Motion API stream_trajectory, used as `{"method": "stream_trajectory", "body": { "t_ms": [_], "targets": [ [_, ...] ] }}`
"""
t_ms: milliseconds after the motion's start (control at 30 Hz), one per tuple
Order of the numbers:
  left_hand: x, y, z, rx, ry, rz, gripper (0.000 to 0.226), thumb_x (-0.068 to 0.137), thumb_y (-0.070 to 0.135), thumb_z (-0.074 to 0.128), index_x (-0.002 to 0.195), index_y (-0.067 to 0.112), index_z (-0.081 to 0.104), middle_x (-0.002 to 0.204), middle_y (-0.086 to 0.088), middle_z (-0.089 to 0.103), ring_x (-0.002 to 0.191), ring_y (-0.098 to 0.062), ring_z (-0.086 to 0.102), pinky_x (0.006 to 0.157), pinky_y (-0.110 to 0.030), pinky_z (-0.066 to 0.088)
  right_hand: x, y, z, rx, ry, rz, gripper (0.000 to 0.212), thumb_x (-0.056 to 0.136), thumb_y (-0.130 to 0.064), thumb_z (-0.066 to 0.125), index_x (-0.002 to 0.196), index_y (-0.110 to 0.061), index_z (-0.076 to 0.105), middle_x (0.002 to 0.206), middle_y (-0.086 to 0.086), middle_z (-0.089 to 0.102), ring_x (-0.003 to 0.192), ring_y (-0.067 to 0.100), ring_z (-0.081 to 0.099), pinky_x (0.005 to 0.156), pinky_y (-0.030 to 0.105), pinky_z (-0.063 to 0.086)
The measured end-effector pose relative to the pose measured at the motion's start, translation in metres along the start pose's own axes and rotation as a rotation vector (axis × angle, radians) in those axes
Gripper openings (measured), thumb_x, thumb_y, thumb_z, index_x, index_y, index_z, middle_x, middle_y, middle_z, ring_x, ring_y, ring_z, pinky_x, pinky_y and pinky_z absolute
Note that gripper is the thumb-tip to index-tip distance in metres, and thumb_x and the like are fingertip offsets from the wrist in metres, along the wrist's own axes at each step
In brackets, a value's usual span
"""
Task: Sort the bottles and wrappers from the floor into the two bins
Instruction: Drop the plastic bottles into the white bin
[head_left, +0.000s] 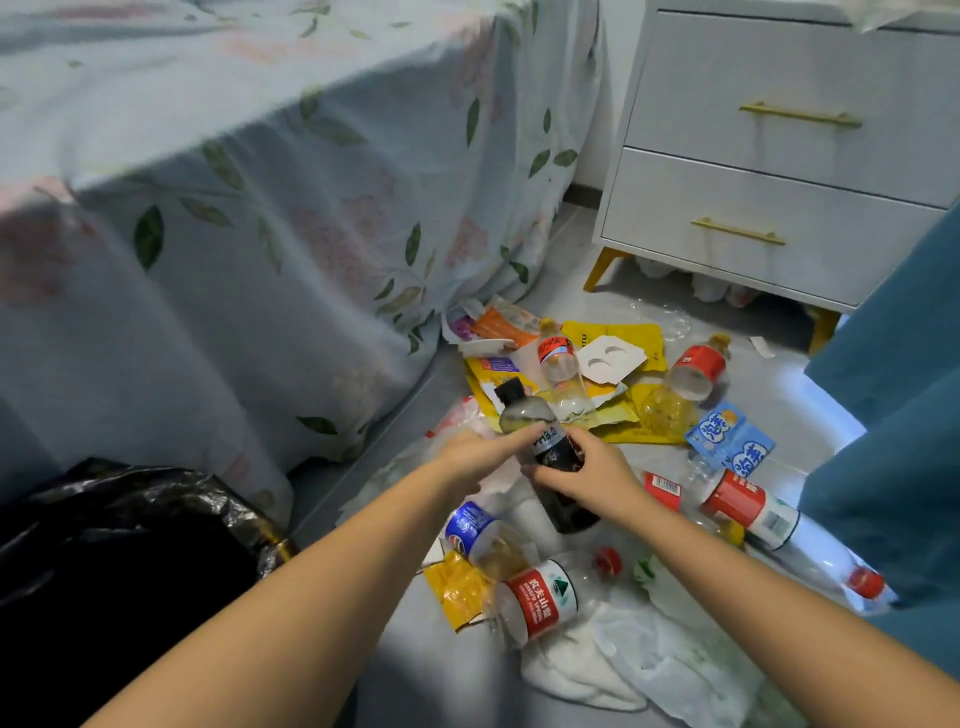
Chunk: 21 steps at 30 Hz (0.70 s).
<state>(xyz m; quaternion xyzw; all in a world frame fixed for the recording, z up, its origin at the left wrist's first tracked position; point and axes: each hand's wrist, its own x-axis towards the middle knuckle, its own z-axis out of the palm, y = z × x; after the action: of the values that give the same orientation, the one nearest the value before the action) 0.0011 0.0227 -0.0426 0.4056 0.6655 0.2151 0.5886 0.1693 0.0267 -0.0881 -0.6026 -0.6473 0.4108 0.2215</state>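
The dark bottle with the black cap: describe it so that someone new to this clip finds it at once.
Start at the bed's floral sheet; litter lies on the floor below its corner. Above the pile's middle both hands meet, the right hand gripping the dark bottle, the left hand touching it. Its neighbours are clear; it alone has a black label and cap.

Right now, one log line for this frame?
stage: pickup | left hand: touching dark bottle | right hand: grip on dark bottle | black-lined bin: left | litter on floor
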Motion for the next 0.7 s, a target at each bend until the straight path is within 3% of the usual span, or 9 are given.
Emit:
{"method": "stream_trajectory", "body": {
  "t_ms": [100,200,267,367,433,500,567,633,700],
  "targets": [
    [-0.001,0.015,0.000,-0.055,-0.108,0.110,0.068,0.070,0.056,0.073,0.121,0.014,0.057,0.120,0.001,0.061,0.114,-0.019,0.055,0.094,-0.036,0.045,-0.007,-0.019,-0.013,0.139,0.029,-0.055,0.041,0.072,-0.038,0.078,0.107,-0.023,0.061,0.096,-0.007,0.067,0.089,0.007,0.062,0.071,0.024,0.051],
    [-0.002,0.031,0.003,-0.193,-0.142,0.260,0.043,0.075,0.033,0.078,0.110,0.011,0.066,0.112,-0.009,0.070,0.102,-0.021,0.067,0.094,-0.038,0.053,-0.009,-0.033,-0.018,0.269,0.067,-0.096,0.047,0.064,-0.048,0.076,0.106,-0.030,0.063,0.101,-0.004,0.070,0.095,0.012,0.066,0.086,0.038,0.055],
    [-0.004,0.036,0.001,-0.225,-0.115,0.328,0.045,0.070,0.031,0.081,0.107,0.009,0.069,0.107,-0.011,0.072,0.100,-0.024,0.069,0.092,-0.044,0.054,-0.008,-0.039,-0.020,0.311,0.074,-0.121,0.049,0.058,-0.054,0.073,0.101,-0.035,0.062,0.102,-0.004,0.071,0.098,0.012,0.066,0.088,0.038,0.055],
    [-0.005,0.042,-0.009,-0.251,0.005,0.367,0.057,0.053,0.041,0.085,0.100,0.011,0.072,0.099,-0.009,0.075,0.095,-0.025,0.071,0.090,-0.048,0.055,-0.006,-0.042,-0.020,0.482,-0.048,-0.111,0.067,0.056,-0.065,0.074,0.113,-0.034,0.058,0.115,-0.001,0.066,0.108,0.012,0.062,0.092,0.034,0.052],
    [-0.006,0.046,-0.021,-0.274,0.108,0.396,0.056,0.049,0.043,0.087,0.094,0.012,0.073,0.093,-0.008,0.076,0.092,-0.026,0.072,0.090,-0.048,0.055,-0.002,-0.039,-0.019,0.711,-0.120,0.002,0.077,0.064,-0.076,0.061,0.123,-0.028,0.054,0.118,0.000,0.063,0.105,0.015,0.062,0.084,0.033,0.051],
    [-0.009,0.049,-0.035,-0.281,0.192,0.413,0.055,0.049,0.043,0.089,0.092,0.012,0.072,0.090,-0.007,0.076,0.088,-0.025,0.072,0.088,-0.046,0.056,0.004,-0.033,-0.014,0.853,-0.139,0.153,0.066,0.085,-0.069,0.036,0.130,-0.022,0.049,0.118,0.005,0.061,0.095,0.020,0.062,0.075,0.036,0.049],
    [-0.017,0.049,-0.049,-0.277,0.257,0.427,0.050,0.054,0.041,0.089,0.092,0.012,0.070,0.089,-0.005,0.075,0.082,-0.020,0.072,0.080,-0.036,0.058,0.008,-0.022,-0.003,0.743,-0.120,0.272,0.055,0.096,-0.055,0.031,0.134,-0.018,0.045,0.120,0.009,0.057,0.089,0.022,0.059,0.071,0.036,0.049],
    [-0.027,0.045,-0.061,-0.258,0.313,0.444,0.047,0.058,0.040,0.087,0.092,0.013,0.070,0.089,-0.004,0.075,0.082,-0.018,0.071,0.073,-0.030,0.055,0.009,-0.006,0.014,0.408,-0.139,0.316,0.052,0.094,-0.046,0.047,0.136,-0.016,0.041,0.120,0.007,0.056,0.094,0.022,0.058,0.073,0.034,0.049],
    [-0.038,0.037,-0.070,-0.259,0.360,0.450,0.049,0.057,0.043,0.087,0.091,0.012,0.070,0.089,-0.004,0.075,0.084,-0.019,0.071,0.075,-0.032,0.055,0.008,0.005,0.033,0.076,-0.226,0.259,0.067,0.084,-0.042,0.065,0.138,-0.015,0.037,0.117,0.004,0.055,0.098,0.018,0.056,0.072,0.026,0.046]
  ]
}}
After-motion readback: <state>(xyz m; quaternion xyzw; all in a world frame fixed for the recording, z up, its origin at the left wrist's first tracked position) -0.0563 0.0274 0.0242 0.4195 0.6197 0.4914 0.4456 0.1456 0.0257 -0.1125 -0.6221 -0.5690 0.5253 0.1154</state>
